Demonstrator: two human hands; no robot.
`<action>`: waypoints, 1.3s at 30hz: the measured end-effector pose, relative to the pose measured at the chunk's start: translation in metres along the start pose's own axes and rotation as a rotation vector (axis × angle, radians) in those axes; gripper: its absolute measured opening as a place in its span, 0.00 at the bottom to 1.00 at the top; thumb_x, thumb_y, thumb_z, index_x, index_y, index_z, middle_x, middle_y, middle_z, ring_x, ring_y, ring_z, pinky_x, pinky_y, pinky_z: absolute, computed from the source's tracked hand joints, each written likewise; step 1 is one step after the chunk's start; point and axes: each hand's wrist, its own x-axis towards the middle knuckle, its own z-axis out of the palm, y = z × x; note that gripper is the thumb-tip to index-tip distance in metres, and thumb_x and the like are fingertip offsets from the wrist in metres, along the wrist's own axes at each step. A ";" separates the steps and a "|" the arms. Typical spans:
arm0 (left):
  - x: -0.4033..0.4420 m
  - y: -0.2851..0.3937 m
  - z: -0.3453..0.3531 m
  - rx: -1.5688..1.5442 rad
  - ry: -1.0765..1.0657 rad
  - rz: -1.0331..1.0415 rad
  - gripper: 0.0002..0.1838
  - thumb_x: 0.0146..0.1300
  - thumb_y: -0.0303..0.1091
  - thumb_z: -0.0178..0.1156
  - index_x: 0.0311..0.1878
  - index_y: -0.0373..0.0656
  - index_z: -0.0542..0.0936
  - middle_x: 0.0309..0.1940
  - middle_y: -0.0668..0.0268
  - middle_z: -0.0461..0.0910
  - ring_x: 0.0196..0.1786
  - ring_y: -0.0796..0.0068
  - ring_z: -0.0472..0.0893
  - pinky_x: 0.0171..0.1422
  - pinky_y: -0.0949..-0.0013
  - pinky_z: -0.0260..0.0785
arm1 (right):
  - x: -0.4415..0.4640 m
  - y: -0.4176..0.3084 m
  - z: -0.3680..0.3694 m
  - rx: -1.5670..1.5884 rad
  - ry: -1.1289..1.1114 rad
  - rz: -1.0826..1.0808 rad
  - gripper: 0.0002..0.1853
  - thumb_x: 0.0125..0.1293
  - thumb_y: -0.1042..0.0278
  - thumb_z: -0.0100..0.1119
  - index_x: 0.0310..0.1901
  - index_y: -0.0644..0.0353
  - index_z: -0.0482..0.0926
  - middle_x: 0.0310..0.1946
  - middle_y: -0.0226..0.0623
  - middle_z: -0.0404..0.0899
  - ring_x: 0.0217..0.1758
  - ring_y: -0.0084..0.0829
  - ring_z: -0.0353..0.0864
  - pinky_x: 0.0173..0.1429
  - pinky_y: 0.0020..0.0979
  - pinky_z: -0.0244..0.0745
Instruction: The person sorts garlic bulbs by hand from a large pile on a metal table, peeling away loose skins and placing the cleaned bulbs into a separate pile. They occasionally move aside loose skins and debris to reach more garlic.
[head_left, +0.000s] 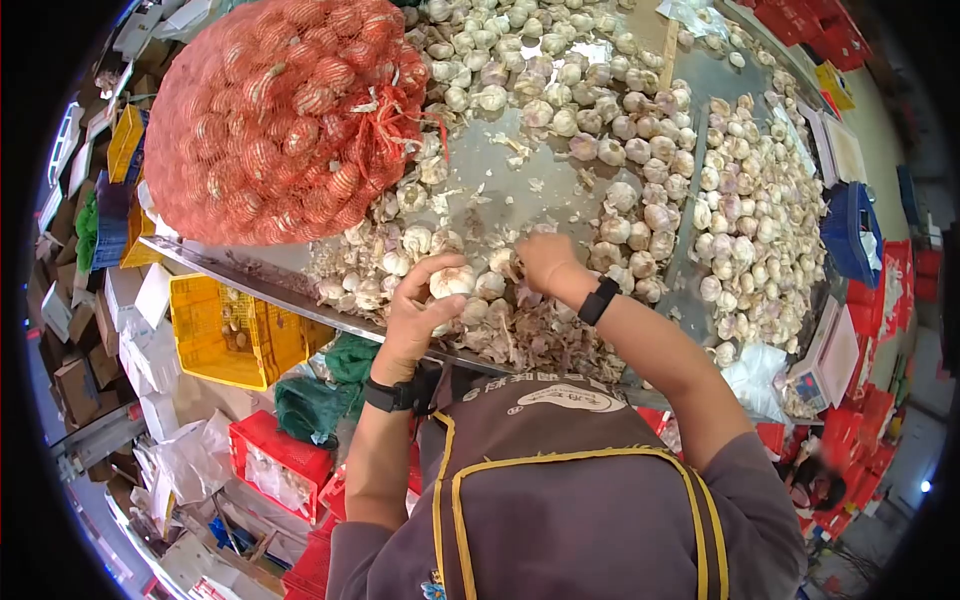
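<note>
My left hand (412, 312) grips a whitish garlic bulb (453, 282) between thumb and fingers, just over the near edge of the metal table. To its right, my right hand (552, 262) is closed, knuckles up, low over the garlic. Its fingertips point down and are hidden, so what they hold cannot be made out. Under and between both hands lies a heap of dry garlic skins (530, 335) mixed with bulbs. Loose garlic bulbs (655, 215) spread across the table beyond my right hand.
A full red mesh sack of garlic (280, 120) stands at the back left. Past a metal divider, more garlic bulbs (755, 220) are piled on the right. A yellow crate (222, 330), green netting (310, 405) and a red crate (282, 465) sit below left. A blue bin (850, 235) stands far right.
</note>
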 end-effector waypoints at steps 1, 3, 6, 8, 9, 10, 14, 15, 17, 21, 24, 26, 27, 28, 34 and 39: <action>-0.001 0.001 0.003 -0.001 -0.002 0.002 0.26 0.54 0.25 0.70 0.59 0.41 0.78 0.53 0.66 0.78 0.51 0.76 0.78 0.55 0.73 0.72 | -0.002 0.002 -0.005 -0.002 0.002 0.002 0.16 0.53 0.62 0.69 0.44 0.53 0.85 0.45 0.43 0.84 0.49 0.42 0.85 0.50 0.39 0.80; -0.001 0.005 0.009 0.210 0.043 0.189 0.26 0.53 0.24 0.70 0.58 0.39 0.78 0.54 0.64 0.77 0.56 0.75 0.75 0.60 0.70 0.69 | -0.006 0.009 -0.012 0.076 -0.036 0.007 0.16 0.58 0.58 0.67 0.45 0.56 0.85 0.46 0.41 0.85 0.49 0.40 0.85 0.50 0.40 0.80; -0.002 0.012 0.026 0.397 0.075 0.353 0.26 0.53 0.26 0.71 0.58 0.41 0.78 0.55 0.60 0.78 0.59 0.71 0.74 0.64 0.66 0.67 | -0.017 0.040 0.018 1.318 0.108 -0.043 0.17 0.66 0.55 0.62 0.44 0.62 0.84 0.48 0.38 0.84 0.49 0.37 0.85 0.50 0.42 0.80; -0.001 0.012 0.050 0.454 0.005 0.400 0.27 0.53 0.28 0.71 0.58 0.42 0.78 0.55 0.58 0.78 0.60 0.68 0.75 0.64 0.65 0.67 | -0.034 0.042 0.035 1.687 -0.012 -0.102 0.21 0.73 0.53 0.53 0.50 0.65 0.81 0.47 0.39 0.84 0.49 0.36 0.85 0.53 0.40 0.81; 0.001 0.010 0.063 0.514 -0.057 0.449 0.27 0.53 0.29 0.71 0.58 0.43 0.78 0.56 0.57 0.78 0.60 0.65 0.75 0.65 0.64 0.67 | -0.039 0.039 0.048 2.098 -0.274 -0.124 0.22 0.74 0.52 0.51 0.53 0.65 0.79 0.49 0.42 0.83 0.49 0.36 0.84 0.54 0.40 0.82; 0.005 0.002 0.073 0.639 -0.153 0.529 0.27 0.52 0.30 0.72 0.57 0.44 0.79 0.57 0.55 0.77 0.59 0.58 0.77 0.65 0.61 0.68 | -0.045 0.036 0.061 2.489 -0.571 -0.150 0.23 0.76 0.50 0.48 0.57 0.64 0.76 0.50 0.44 0.82 0.50 0.37 0.84 0.54 0.40 0.83; 0.015 0.008 0.099 0.843 -0.247 0.561 0.23 0.55 0.32 0.70 0.55 0.42 0.79 0.56 0.53 0.77 0.58 0.52 0.77 0.62 0.56 0.70 | -0.080 0.050 0.074 2.779 -0.590 -0.223 0.34 0.72 0.35 0.45 0.58 0.63 0.73 0.54 0.49 0.79 0.52 0.42 0.84 0.49 0.46 0.86; 0.018 0.002 0.097 0.805 -0.185 0.508 0.21 0.57 0.32 0.69 0.54 0.41 0.80 0.55 0.53 0.78 0.57 0.50 0.78 0.61 0.56 0.70 | -0.087 0.060 0.069 2.793 -0.342 -0.279 0.37 0.71 0.32 0.44 0.59 0.65 0.73 0.54 0.52 0.78 0.53 0.47 0.83 0.48 0.48 0.86; 0.037 -0.007 0.081 0.786 -0.080 0.369 0.18 0.59 0.32 0.66 0.52 0.40 0.80 0.53 0.51 0.79 0.55 0.48 0.78 0.59 0.57 0.72 | -0.111 0.105 0.061 2.630 -0.066 -0.238 0.36 0.72 0.35 0.44 0.59 0.66 0.72 0.55 0.56 0.75 0.47 0.47 0.84 0.41 0.39 0.87; 0.070 -0.043 0.046 1.041 -0.082 0.213 0.18 0.58 0.33 0.66 0.51 0.40 0.80 0.48 0.51 0.80 0.52 0.49 0.79 0.56 0.56 0.73 | -0.159 0.219 0.060 2.966 0.249 -1.166 0.30 0.71 0.52 0.53 0.69 0.58 0.62 0.68 0.44 0.64 0.71 0.48 0.66 0.57 0.44 0.83; 0.083 -0.063 0.042 1.142 -0.135 0.192 0.22 0.55 0.37 0.68 0.52 0.41 0.80 0.47 0.52 0.79 0.51 0.48 0.79 0.55 0.53 0.73 | -0.203 0.230 0.032 3.157 1.114 -1.222 0.48 0.67 0.44 0.58 0.78 0.56 0.42 0.79 0.45 0.45 0.80 0.46 0.50 0.80 0.54 0.53; 0.089 -0.070 0.046 1.346 -0.223 0.224 0.24 0.54 0.39 0.69 0.54 0.42 0.79 0.47 0.51 0.78 0.52 0.46 0.78 0.55 0.52 0.72 | -0.204 0.255 0.070 3.053 1.380 -0.904 0.45 0.68 0.42 0.55 0.77 0.60 0.47 0.77 0.48 0.51 0.79 0.45 0.54 0.79 0.51 0.53; 0.092 -0.074 0.049 1.353 -0.245 0.189 0.27 0.52 0.40 0.71 0.55 0.42 0.78 0.47 0.50 0.77 0.52 0.44 0.78 0.56 0.52 0.72 | -0.199 0.259 0.084 3.012 1.347 -0.570 0.42 0.69 0.42 0.54 0.74 0.61 0.54 0.73 0.48 0.59 0.75 0.42 0.61 0.75 0.47 0.60; 0.096 -0.075 0.051 1.345 -0.259 0.195 0.27 0.52 0.40 0.71 0.55 0.42 0.78 0.47 0.50 0.77 0.52 0.44 0.78 0.56 0.52 0.72 | -0.191 0.260 0.096 2.944 1.302 -0.253 0.38 0.70 0.41 0.52 0.72 0.63 0.61 0.70 0.47 0.67 0.72 0.39 0.68 0.70 0.43 0.67; 0.123 -0.089 0.033 1.121 -0.183 0.109 0.17 0.50 0.34 0.64 0.43 0.39 0.77 0.42 0.51 0.79 0.49 0.49 0.79 0.53 0.56 0.72 | -0.156 0.199 0.117 1.034 1.069 0.623 0.14 0.60 0.68 0.69 0.47 0.58 0.83 0.40 0.32 0.84 0.38 0.27 0.82 0.44 0.31 0.79; 0.132 -0.080 0.071 1.121 -0.221 0.163 0.16 0.53 0.36 0.64 0.44 0.41 0.77 0.34 0.52 0.82 0.40 0.48 0.82 0.46 0.56 0.74 | -0.119 0.170 0.106 0.927 1.086 0.511 0.15 0.61 0.69 0.64 0.49 0.60 0.81 0.42 0.36 0.84 0.42 0.29 0.83 0.49 0.32 0.79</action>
